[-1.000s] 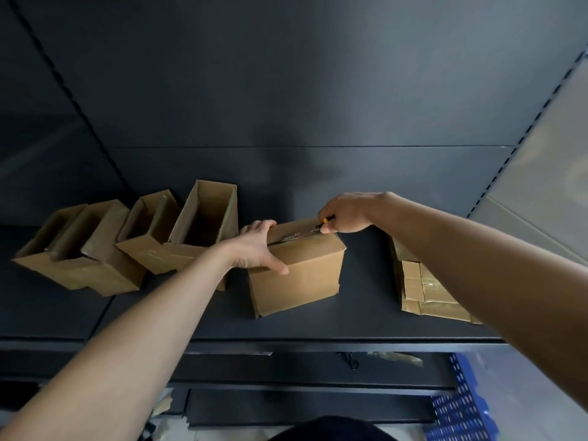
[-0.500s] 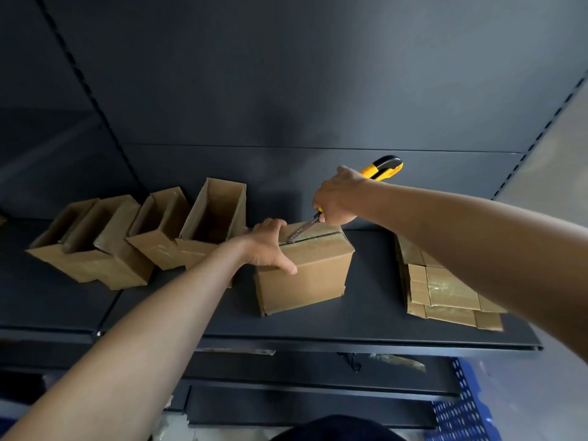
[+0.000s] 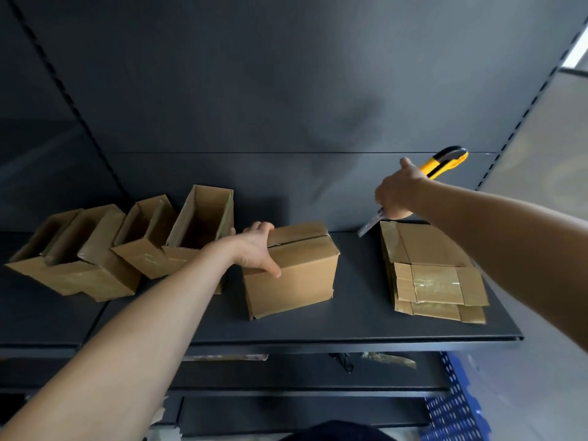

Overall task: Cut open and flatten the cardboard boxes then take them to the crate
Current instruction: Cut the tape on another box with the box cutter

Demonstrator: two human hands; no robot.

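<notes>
The closed cardboard box (image 3: 291,268) stands at centre frame on the dark shelf (image 3: 350,326). The left hand (image 3: 254,249) curls over its upper left edge, thumb down the front. The right hand (image 3: 394,195) grips a yellow utility knife (image 3: 445,162), blade out, off the box and above the flattened boxes (image 3: 436,275) at right. A good cut would run shallow along the top seam, away from the holding fingers. Whether that seam is slit through cannot be told. The blue crate (image 3: 451,409) is cut off at lower right.
</notes>
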